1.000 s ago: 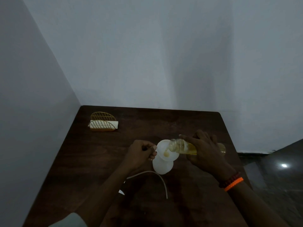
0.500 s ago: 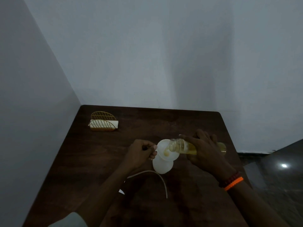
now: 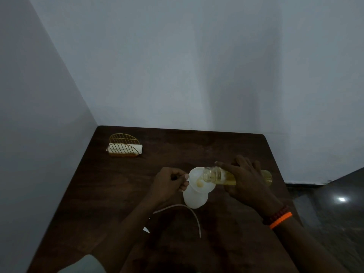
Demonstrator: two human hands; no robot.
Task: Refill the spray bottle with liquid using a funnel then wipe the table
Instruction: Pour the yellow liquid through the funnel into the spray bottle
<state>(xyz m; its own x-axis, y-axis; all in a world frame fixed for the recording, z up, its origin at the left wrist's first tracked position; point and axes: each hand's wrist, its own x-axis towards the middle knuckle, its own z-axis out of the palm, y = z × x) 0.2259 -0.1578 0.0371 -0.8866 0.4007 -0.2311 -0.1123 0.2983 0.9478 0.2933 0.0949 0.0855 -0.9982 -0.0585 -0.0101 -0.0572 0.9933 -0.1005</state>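
A white spray bottle stands on the dark wooden table with a white funnel seated in its neck. My left hand pinches the funnel's left rim. My right hand grips a clear bottle of yellow liquid, tipped on its side with its mouth over the funnel. A little yellow liquid pools in the funnel's bowl. The spray head's white tube curves on the table just in front of the bottle; the head itself is mostly hidden under my left forearm.
A gold wire holder with white napkins stands at the table's far left corner. Walls close off the left and far sides. The table's right edge drops to a dark floor.
Almost nothing differs: both hands hold their places and the tipped bottle stays over the funnel.
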